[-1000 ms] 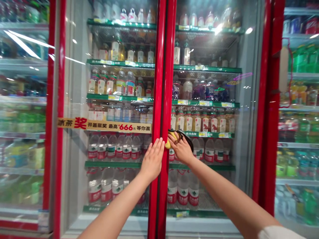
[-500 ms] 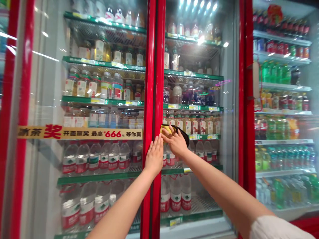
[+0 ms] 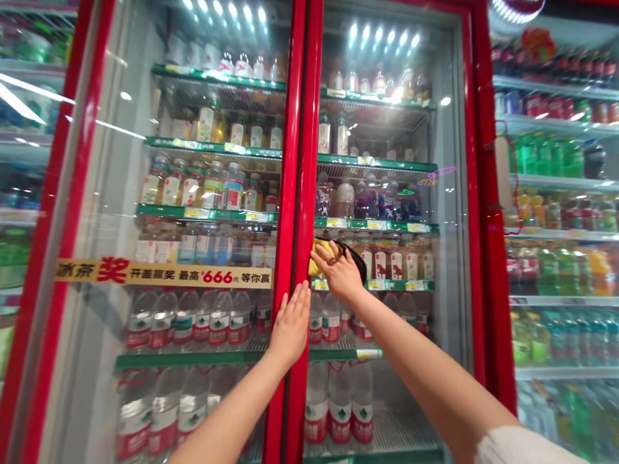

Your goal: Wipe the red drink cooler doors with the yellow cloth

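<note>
My left hand (image 3: 291,325) lies flat on the red frame where the two glass doors meet, its fingers stretched out, holding nothing. Higher up and to the right, my right hand (image 3: 342,274) presses a yellow cloth (image 3: 319,264) against the glass of the right door (image 3: 396,399), close to the red frame (image 3: 302,212). Its fingers are bent and partly spread over the cloth. A dark rounded shape (image 3: 358,263) shows just behind the right hand; whether it is part of the cloth or a reflection I cannot tell.
Behind the glass, green-edged shelves (image 3: 193,359) hold rows of bottled drinks. A tan banner (image 3: 164,273) crosses the left door. At the right stands another cooler (image 3: 561,303) with sodas, and a pale box (image 3: 503,173) is fixed beside its red post.
The view has tilted up, so shelves and banner sit lower in the picture. My right hand has slid the cloth slightly up the glass. My left hand stays flat on the frame.
</note>
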The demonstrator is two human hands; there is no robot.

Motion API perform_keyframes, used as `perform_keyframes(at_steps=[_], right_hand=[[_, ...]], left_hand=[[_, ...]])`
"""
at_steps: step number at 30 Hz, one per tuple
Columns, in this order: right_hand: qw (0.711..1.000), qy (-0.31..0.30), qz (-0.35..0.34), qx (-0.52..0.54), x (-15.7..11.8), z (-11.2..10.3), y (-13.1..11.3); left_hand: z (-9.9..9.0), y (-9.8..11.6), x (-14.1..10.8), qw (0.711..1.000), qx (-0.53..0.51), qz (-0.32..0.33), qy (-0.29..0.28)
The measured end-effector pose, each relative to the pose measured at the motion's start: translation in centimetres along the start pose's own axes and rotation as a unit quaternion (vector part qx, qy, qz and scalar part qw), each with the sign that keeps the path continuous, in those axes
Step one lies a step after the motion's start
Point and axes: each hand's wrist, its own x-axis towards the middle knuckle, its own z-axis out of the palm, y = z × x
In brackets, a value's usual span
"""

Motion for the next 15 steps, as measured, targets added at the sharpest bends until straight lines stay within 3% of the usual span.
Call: perform_keyframes(at_steps=[2,5,7,9,12,15], right_hand=[[0.999,0.014,0.045,0.003,0.7,-0.3,0.6],[0.996,0.030,0.080,0.003,-2.0,0.8,0.1],[0.999,0.026,0.041,0.006,-4.9,2.0,-0.5],[0.999,0.011,-0.042,0.016,-6.6,2.5,-0.2],[0.993,0.003,-0.113,0.024,-5.2,1.1,2.9],[0.998,0.047,-0.026,0.012,-2.3,-1.5,7.5]], left_hand=[[-0.7,-0.1,0.1,1.000,0.014,0.002,-0.003],[-1.8,0.0,0.6,1.000,0.028,-0.008,-0.002],[-2.6,0.2,1.5,0.999,0.036,-0.011,-0.001],[-3.4,0.5,2.7,0.999,0.043,0.005,-0.003],[-4.3,1.2,4.9,0.998,0.051,0.035,-0.010],[-4.6,2.0,6.8,0.998,0.051,0.033,-0.023]])
